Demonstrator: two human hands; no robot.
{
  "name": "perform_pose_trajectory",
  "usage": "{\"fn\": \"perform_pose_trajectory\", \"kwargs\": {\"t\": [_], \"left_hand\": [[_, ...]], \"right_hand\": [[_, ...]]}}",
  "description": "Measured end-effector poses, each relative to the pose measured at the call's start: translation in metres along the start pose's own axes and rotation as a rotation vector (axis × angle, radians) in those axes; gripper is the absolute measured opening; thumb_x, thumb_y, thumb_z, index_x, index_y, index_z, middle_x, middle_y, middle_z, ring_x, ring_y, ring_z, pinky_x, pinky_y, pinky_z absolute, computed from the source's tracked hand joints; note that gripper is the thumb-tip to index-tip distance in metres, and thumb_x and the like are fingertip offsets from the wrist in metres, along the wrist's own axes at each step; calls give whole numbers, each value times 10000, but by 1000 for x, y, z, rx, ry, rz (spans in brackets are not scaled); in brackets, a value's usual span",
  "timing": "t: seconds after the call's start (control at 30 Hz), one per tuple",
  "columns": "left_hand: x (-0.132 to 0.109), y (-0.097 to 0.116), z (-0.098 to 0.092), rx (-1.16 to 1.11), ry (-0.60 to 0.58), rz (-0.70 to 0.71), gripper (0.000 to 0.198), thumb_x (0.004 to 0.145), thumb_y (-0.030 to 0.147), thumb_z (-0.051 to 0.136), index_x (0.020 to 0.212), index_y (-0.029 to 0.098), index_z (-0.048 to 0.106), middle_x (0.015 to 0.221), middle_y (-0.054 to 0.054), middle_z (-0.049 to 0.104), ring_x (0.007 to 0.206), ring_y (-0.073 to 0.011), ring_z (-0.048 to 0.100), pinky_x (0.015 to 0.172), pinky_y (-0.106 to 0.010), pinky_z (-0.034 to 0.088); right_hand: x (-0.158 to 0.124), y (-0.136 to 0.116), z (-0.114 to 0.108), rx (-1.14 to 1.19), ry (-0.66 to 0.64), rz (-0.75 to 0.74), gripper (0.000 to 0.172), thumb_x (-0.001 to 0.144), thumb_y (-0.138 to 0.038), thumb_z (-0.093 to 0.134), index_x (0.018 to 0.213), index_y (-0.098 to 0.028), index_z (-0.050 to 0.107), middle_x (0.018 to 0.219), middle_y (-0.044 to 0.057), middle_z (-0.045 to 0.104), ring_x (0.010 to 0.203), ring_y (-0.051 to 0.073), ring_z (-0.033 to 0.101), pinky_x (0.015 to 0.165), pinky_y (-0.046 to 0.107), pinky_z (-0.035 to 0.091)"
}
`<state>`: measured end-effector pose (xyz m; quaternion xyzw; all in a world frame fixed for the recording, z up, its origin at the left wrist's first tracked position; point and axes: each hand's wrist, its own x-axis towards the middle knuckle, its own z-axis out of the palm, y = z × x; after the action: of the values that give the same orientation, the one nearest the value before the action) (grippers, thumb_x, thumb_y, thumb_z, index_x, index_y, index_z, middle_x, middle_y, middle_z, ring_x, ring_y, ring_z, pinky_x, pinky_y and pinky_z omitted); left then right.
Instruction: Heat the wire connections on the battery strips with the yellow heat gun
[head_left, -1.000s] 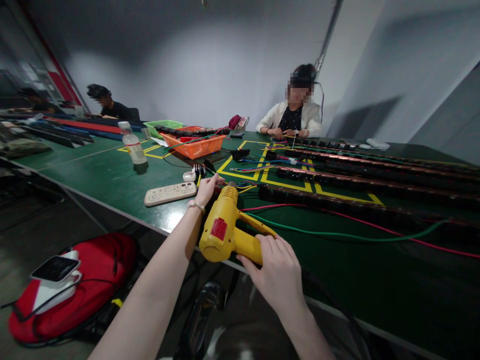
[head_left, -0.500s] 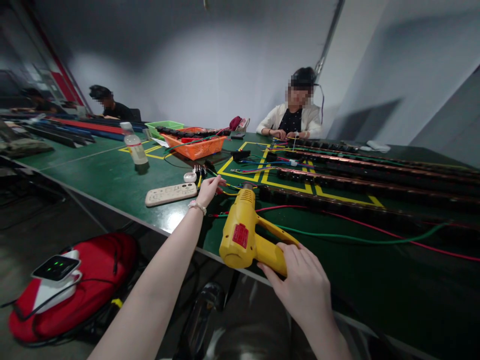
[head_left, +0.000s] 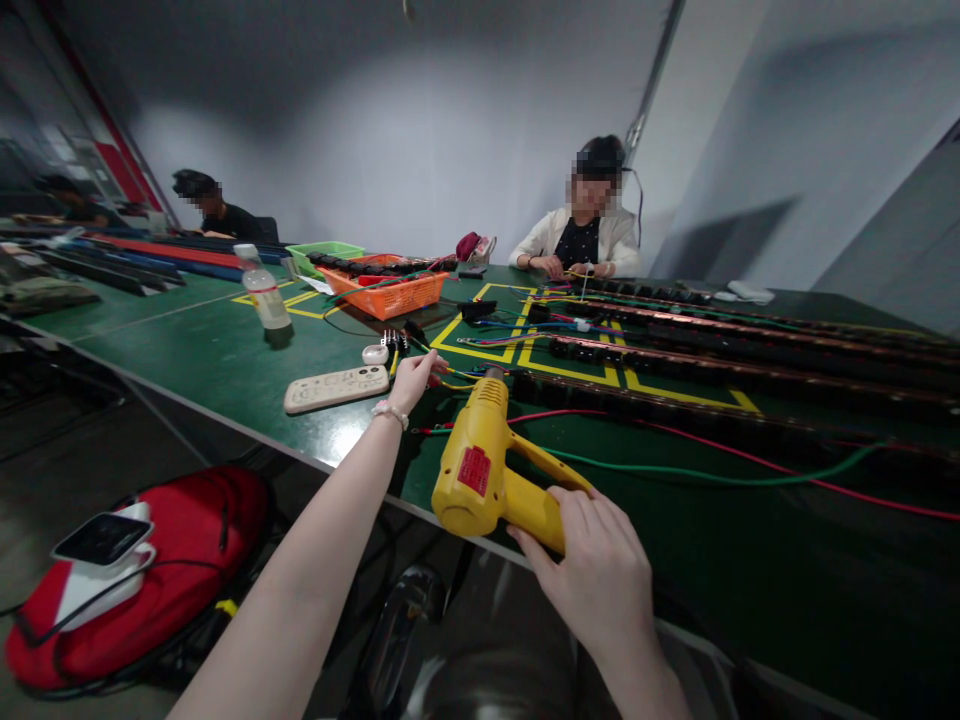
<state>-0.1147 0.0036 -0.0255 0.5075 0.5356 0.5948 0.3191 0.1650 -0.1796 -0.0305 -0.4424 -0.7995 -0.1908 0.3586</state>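
My right hand point(head_left: 607, 555) is wrapped round the handle of a yellow heat gun point(head_left: 487, 425) with a red label. Its nozzle points away from me, toward thin coloured wires point(head_left: 459, 375) at the near end of a dark strip assembly point(head_left: 600, 400). To the left of the nozzle, my left hand point(head_left: 412, 382) is closed on those wires, its fingertips partly hidden behind the hand. A beaded bracelet circles that wrist. Close by on the table lie a phone in a beige case point(head_left: 337, 388), a small white round case point(head_left: 375, 354) and black connectors with metal pins point(head_left: 394, 342).
More strip assemblies point(head_left: 675, 325) stretch rightward across the green table point(head_left: 187, 345), with red and green cables point(head_left: 720, 478) in front. An orange basket point(head_left: 397, 298) and a bottle point(head_left: 268, 300) stand farther back. A co-worker point(head_left: 577, 240) sits opposite. A red bag point(head_left: 202, 530) is low at left.
The whole view has shifted slightly left. Both my hands and the heat gun keep nearly the same pose. Green lights on the small device atop the red bag have gone dark.
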Motion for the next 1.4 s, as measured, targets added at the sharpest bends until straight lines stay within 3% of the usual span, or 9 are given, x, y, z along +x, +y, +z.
{"fn": "perform_pose_trajectory", "kwargs": {"t": [0.27,0.4,0.63,0.83,0.97,1.1,1.3,1.4], "left_hand": [[-4,5,3,12,14,-22,569,746,626,536,752,88,723,783,-139,712,572,-148,592,566,-263,449],[-4,6,5,12,47,-36,524,778,592,546,744,95,709,821,-131,708,689,-175,634,636,-266,482],[-4,13,5,67,90,-10,334,885,411,528,1038,127,610,1034,-59,629,913,-187,609,809,-372,513],[-7,16,5,75,100,2,377,845,453,561,788,104,691,801,-78,686,887,-208,633,823,-295,469],[-5,15,5,82,99,4,330,878,414,536,979,118,641,981,-67,653,895,-186,616,805,-344,504],[-2,11,5,89,86,14,359,880,385,543,1114,115,576,1092,-65,598,946,-218,593,811,-390,516],[-1,4,5,108,63,32,353,881,390,542,1093,110,579,1050,-65,605,902,-195,601,774,-364,523],[-1,3,4,133,55,48,344,884,417,524,946,93,622,881,-48,636,771,-155,605,693,-302,505]], "right_hand": [[10,-19,11,57,-49,0,437,875,-530,468,945,-113,577,790,75,594,797,219,550,878,380,421],[17,-30,18,90,-52,4,462,877,-555,443,939,-116,575,800,84,592,815,224,545,903,384,417],[23,-41,24,116,-97,9,451,843,-543,521,954,-109,570,851,93,596,873,238,542,940,397,403],[23,-39,25,117,-68,-8,449,864,-539,489,964,-110,570,861,96,601,865,226,548,947,390,399],[22,-38,24,123,-57,-8,450,860,-545,496,964,-114,571,862,90,604,859,226,548,940,385,396],[20,-33,21,152,-98,12,456,829,-550,549,971,-117,574,843,69,599,848,227,550,947,378,382],[14,-18,13,142,-117,25,465,819,-541,573,995,-111,576,843,58,601,849,223,558,950,367,372],[11,-10,8,126,-102,18,448,822,-530,576,989,-114,575,846,54,606,846,219,563,951,362,368]]}}
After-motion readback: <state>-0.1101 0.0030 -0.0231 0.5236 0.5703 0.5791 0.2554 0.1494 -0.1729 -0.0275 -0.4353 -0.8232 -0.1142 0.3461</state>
